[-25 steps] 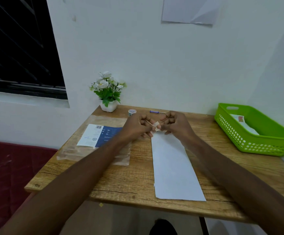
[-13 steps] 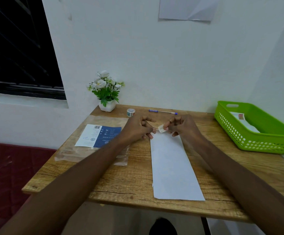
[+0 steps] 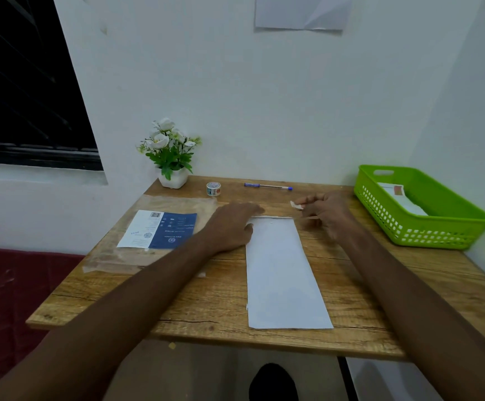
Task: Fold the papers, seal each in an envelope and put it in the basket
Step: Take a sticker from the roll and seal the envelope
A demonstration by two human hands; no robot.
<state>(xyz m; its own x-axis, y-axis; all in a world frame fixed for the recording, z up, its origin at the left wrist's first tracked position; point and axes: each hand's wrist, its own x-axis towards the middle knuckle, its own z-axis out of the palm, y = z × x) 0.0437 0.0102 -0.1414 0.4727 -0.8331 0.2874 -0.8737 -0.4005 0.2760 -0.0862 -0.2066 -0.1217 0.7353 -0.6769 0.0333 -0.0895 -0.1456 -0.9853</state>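
Wooden table — envelope, basket, pen (far edge).

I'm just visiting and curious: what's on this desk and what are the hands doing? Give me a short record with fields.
Surface: wooden table
Centre: long white envelope, lying flat
Left hand: resting on the envelope's far left corner, fingers fairly straight
Right hand: pinches a small white strip just past the envelope's far end
Basket: green, at the right, with a white envelope inside
Far edge: potted flowers, tape roll, blue pen
Left side: clear plastic pack with a blue and white label
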